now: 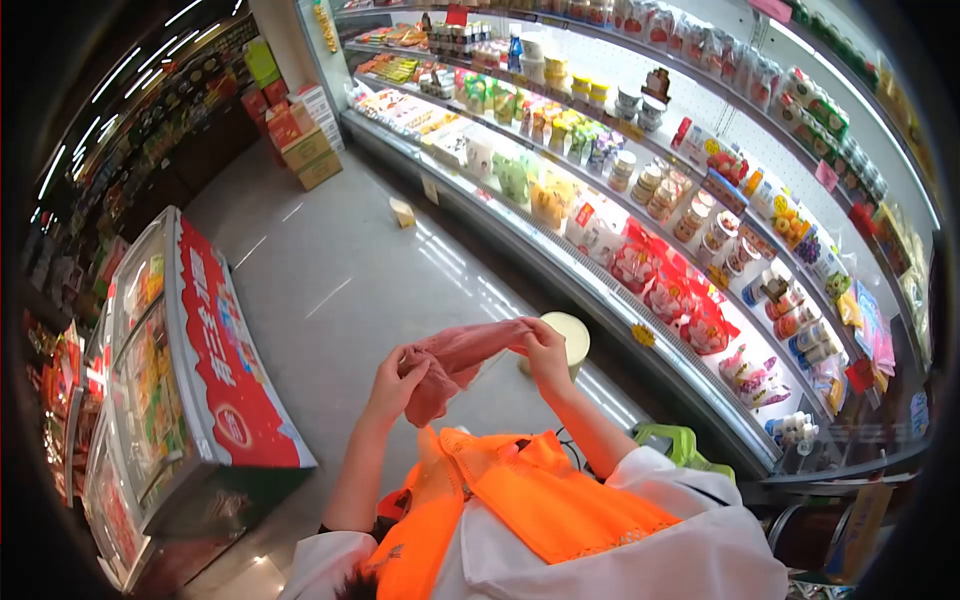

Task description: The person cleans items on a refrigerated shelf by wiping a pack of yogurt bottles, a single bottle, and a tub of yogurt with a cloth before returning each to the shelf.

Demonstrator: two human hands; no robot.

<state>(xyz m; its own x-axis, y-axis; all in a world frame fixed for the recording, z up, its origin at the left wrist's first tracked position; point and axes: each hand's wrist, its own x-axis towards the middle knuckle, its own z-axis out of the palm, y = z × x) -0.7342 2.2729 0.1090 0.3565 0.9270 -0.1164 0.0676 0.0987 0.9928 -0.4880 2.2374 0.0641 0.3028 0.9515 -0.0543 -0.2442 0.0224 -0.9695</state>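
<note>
- The pink cloth [465, 358] hangs in the air between the two hands, in front of the chest and over the grey floor [330, 290]; directions below count from it, with 12 o'clock at the top.
- The left hand [393, 385], at 8 o'clock, pinches the bunched end between thumb and fingers, and a loose fold droops beside it.
- The right hand [545, 357], at 3 o'clock, grasps the other end; being held at both ends seems to be what keeps the middle stretched and off the orange vest [550, 490].
- A round, pale-topped stool or bin [566, 336] stands near the right hand; which it is, I cannot tell.
- At 9 o'clock, a freezer [265, 400] holds colourful packets [150, 400] under clear lids, probably covered to keep in the cold.
- From 12 to 4 o'clock curves a chilled shelf unit [600, 292], its front uncovered, likely for easy reach; it carries tubs [720, 232] in rows and red bags [665, 285] lower down.
- At 11 o'clock, cardboard boxes [312, 165] are stacked by a pillar [283, 45]; their contents are hidden.
- At 4 o'clock sits a green basket [685, 450], mostly hidden by the sleeve [670, 490].
</note>
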